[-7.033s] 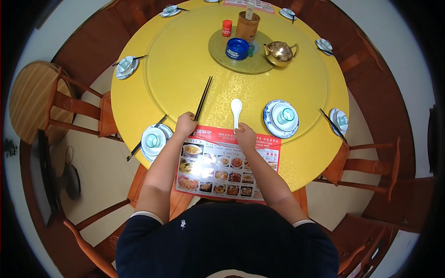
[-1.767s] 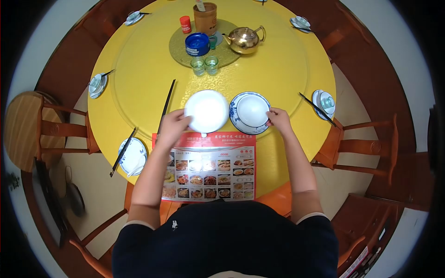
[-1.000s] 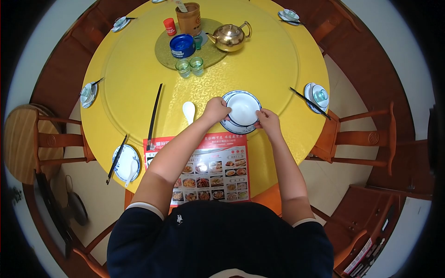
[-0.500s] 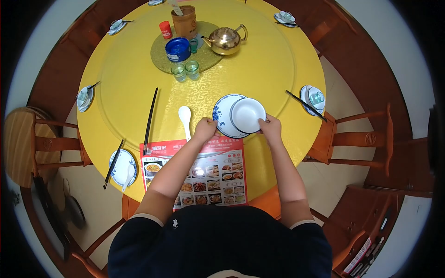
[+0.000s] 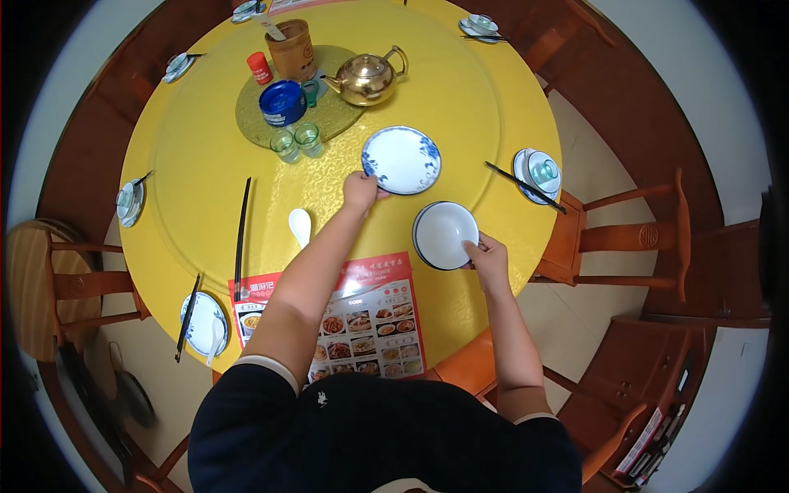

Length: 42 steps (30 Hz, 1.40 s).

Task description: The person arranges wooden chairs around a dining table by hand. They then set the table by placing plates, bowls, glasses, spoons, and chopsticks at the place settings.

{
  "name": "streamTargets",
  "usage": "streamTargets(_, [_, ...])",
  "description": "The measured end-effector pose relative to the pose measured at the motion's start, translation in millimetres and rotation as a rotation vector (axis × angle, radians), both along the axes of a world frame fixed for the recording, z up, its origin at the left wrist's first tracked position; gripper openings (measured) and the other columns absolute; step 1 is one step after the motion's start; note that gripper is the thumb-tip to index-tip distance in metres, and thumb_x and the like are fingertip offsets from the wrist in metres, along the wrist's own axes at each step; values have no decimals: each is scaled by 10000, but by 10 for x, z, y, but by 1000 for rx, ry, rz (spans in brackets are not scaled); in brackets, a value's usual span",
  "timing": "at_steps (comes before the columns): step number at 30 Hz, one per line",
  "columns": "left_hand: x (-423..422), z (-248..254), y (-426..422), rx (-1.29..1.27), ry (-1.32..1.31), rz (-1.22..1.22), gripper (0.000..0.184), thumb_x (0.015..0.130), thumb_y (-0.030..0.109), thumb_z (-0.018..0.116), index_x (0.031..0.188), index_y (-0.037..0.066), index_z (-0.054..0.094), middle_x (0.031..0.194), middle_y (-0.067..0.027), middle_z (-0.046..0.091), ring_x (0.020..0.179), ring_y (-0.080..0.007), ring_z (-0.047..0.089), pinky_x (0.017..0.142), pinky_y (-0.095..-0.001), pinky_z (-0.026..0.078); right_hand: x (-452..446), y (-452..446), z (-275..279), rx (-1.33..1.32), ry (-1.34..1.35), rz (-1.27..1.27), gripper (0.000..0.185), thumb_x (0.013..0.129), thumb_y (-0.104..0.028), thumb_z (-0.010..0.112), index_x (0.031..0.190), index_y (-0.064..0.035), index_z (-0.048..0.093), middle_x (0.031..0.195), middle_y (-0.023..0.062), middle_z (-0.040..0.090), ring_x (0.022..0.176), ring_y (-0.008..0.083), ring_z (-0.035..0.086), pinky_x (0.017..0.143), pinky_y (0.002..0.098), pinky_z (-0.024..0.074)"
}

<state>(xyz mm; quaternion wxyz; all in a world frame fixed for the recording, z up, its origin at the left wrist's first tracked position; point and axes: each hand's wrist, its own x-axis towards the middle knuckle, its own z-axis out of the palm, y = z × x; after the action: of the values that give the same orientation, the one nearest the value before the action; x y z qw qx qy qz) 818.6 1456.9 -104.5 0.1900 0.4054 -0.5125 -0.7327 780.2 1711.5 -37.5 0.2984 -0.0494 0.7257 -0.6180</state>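
Fingers (image 5: pixel 369 184) of both hands hold tableware over a round, yellow-covered tabletop (image 5: pixel 460 99), a rectangular red-edged menu (image 5: pixel 386 320) lying at its near edge. The left hand (image 5: pixel 359 192) grips the near-left rim of a round white plate with blue flowers (image 5: pixel 399 158); the right hand (image 5: pixel 491 259) pinches a round, dark-rimmed white bowl (image 5: pixel 445 231) nearer the body. A white spoon (image 5: pixel 300 223) lies left of both.

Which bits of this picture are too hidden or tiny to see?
In the head view:
White spoon: handle end, behind left forearm.
Teapot: inside, under its lid.
Bowl: underside, facing away.
Near menu: middle, behind left forearm; small print, too tiny.
Far sheet: cut off by top edge.
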Motion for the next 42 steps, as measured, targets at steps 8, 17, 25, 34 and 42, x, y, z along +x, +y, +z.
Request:
streamTargets(8, [113, -33, -347, 36, -5, 93, 85, 768, -5, 409, 726, -73, 439, 734, -159, 523, 587, -233, 584, 497, -280, 527, -76, -333, -330, 70, 21, 40, 264, 724, -53, 524, 970, 44, 537, 672, 90, 573, 520, 135, 559, 442, 235, 479])
streamTargets(17, [147, -16, -405, 75, 12, 94, 150, 799, 70, 453, 771, -77, 464, 728, -136, 525, 564, -200, 568, 513, -265, 522, -75, -532, -323, 88, -9, 106, 276, 729, -55, 521, 980, 60, 520, 718, 93, 573, 555, 146, 569, 478, 247, 499])
streamTargets(25, [780, 426, -5, -134, 3, 26, 246, 832, 151, 434, 996, -33, 446, 752, -87, 521, 528, -123, 506, 418, -204, 380, -29, -532, -303, 67, -25, 120, 328, 729, -70, 539, 1023, 64, 484, 718, 94, 564, 580, 144, 570, 486, 243, 502])
streamTargets(34, [3542, 488, 110, -520, -317, 442, 139, 815, 126, 454, 886, 35, 531, 685, 0, 496, 555, -49, 434, 471, -169, 355, 23, -542, -314, 94, -15, 119, 350, 739, -121, 560, 1019, 65, 464, 712, 93, 553, 574, 146, 568, 479, 235, 494])
streamTargets(42, [5574, -503, -110, -92, -589, 849, 277, 763, 262, 521, 784, -7, 460, 663, -71, 505, 506, -123, 476, 455, -239, 400, -59, -502, -456, 217, -8, 120, 369, 766, -252, 542, 1013, 12, 470, 768, 73, 555, 593, 131, 557, 469, 210, 467])
